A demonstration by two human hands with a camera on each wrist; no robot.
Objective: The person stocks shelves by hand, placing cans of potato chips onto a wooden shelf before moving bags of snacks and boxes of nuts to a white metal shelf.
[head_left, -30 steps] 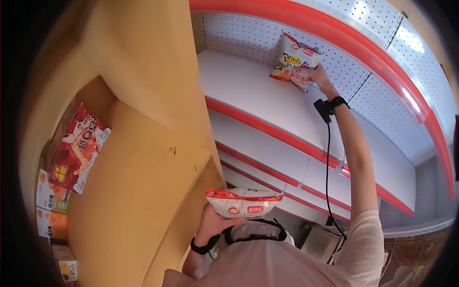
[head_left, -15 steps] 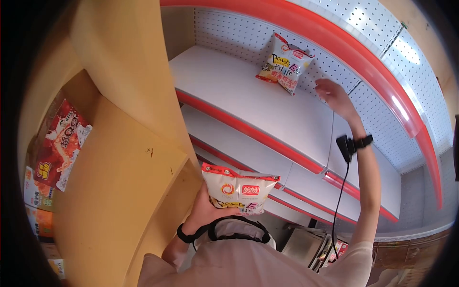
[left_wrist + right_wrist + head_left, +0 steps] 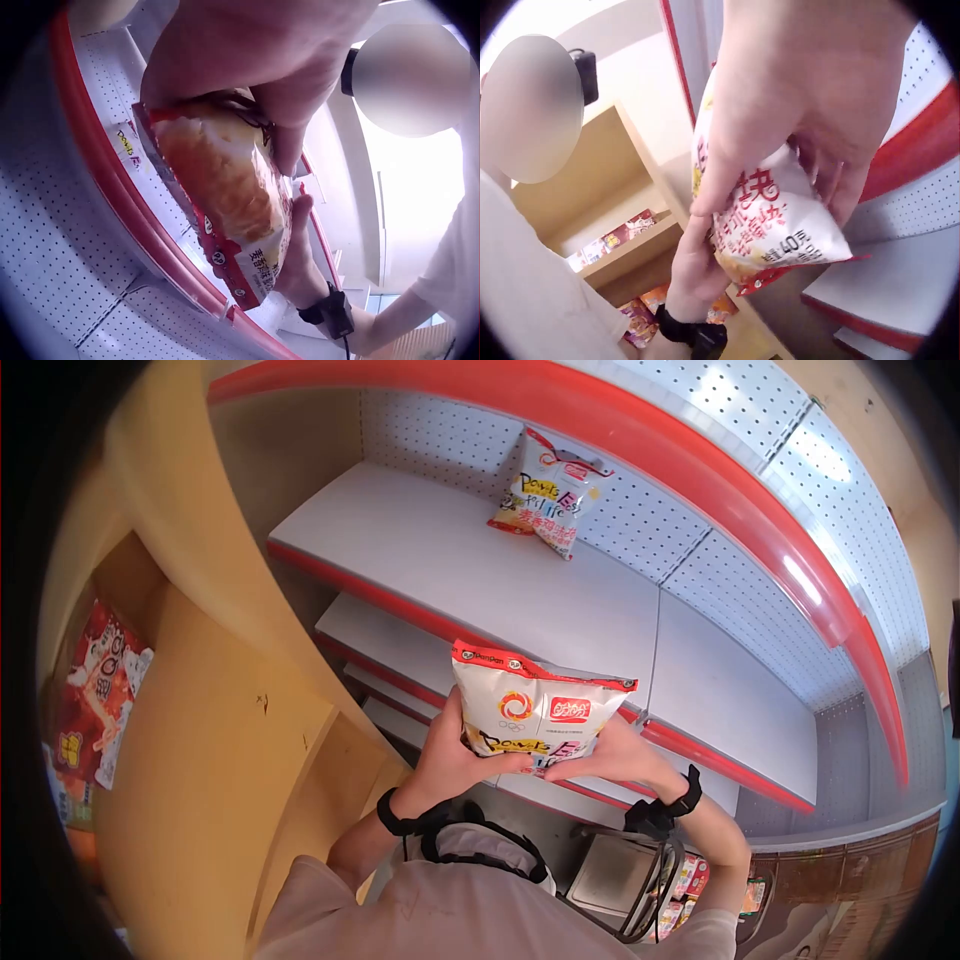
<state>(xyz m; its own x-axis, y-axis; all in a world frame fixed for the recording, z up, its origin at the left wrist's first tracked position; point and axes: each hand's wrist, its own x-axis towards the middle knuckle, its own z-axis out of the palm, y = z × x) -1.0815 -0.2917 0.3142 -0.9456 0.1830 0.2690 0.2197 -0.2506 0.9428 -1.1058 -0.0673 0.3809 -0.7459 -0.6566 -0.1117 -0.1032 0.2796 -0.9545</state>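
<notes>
A white snack bag with red edges is held upright between both hands in front of the chest, below the top shelf's edge. The left hand grips its left side, thumb across the lower front. Round the right side curls the right hand, its thumb close to the left thumb. The left wrist view shows the bag's back under the left hand; in the right wrist view the right hand covers part of the bag. A similar bag leans on the perforated back panel of the shelf.
White shelves with red front edges stand ahead, several tiers deep. At the left is a wooden cabinet holding a red snack package and other packs. A metal-framed stool or cart stands low at the right.
The right hand has left the bag on the shelf, come down and taken hold of the other bag's right side. The left hand has raised that bag, turning its front up. The head view has shifted right.
</notes>
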